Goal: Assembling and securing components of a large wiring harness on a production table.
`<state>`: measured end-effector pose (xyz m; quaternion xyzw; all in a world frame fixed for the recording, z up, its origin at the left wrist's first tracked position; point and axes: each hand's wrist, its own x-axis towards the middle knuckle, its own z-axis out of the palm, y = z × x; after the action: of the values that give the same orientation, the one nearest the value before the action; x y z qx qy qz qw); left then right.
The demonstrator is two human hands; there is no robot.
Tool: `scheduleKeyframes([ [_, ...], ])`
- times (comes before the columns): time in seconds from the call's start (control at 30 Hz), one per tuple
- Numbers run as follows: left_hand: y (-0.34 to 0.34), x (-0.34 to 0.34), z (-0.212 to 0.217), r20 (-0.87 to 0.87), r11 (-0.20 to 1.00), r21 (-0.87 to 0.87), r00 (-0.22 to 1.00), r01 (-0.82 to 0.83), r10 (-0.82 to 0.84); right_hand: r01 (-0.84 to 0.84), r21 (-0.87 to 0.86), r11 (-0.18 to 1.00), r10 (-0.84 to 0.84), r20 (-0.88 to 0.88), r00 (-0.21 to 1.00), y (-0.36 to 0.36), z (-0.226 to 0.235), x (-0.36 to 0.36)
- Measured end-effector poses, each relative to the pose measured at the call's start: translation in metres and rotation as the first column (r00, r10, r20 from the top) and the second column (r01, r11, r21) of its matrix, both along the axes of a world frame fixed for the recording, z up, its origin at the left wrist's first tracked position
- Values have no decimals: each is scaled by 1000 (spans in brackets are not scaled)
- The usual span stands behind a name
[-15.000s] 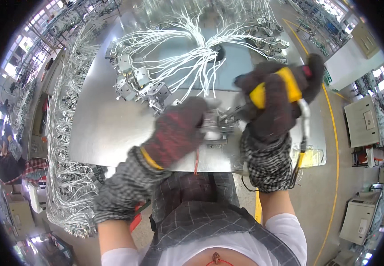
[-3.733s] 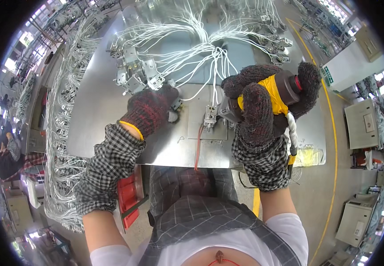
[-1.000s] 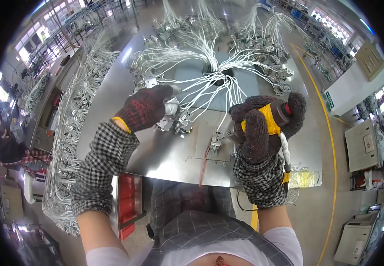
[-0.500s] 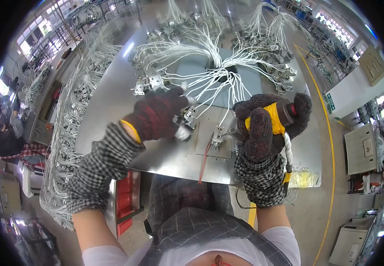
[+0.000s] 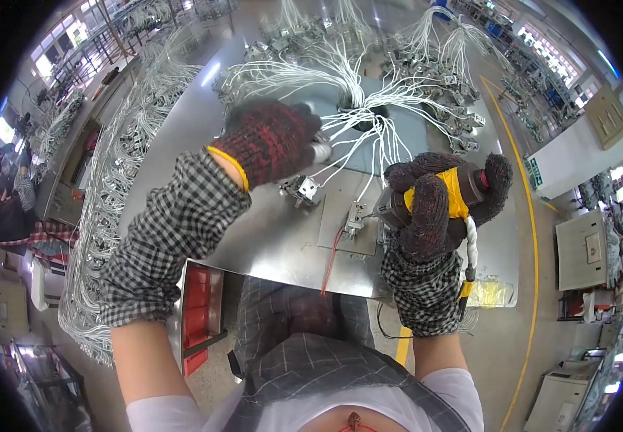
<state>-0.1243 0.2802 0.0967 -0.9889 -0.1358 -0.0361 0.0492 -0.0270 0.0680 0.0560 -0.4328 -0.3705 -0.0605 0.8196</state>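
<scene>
The right hand [image 5: 430, 216] is wrapped around a yellow-taped handheld tool [image 5: 455, 191], beside a metal fitting [image 5: 354, 219] on the steel table [image 5: 261, 241]. The left hand [image 5: 272, 144] is near white wires [image 5: 355, 92], grip unclear. A cabinet [image 5: 578, 164] bears a green label [image 5: 534, 173].

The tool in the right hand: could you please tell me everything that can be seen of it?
The tool is dark and plastic-looking, with yellow tape round its middle and a red piece toward its rear. The gloved right hand wraps it, tilted, nose pointing left toward a metal part; whether they touch is unclear. A white cord runs down from it.
</scene>
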Motion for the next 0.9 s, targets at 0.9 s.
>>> scheduleKeyframes([
  [0.9,-37,-20,-95,143,965,255,984,64,-102,-115,52,992,108,122,987,-4,-11,11],
])
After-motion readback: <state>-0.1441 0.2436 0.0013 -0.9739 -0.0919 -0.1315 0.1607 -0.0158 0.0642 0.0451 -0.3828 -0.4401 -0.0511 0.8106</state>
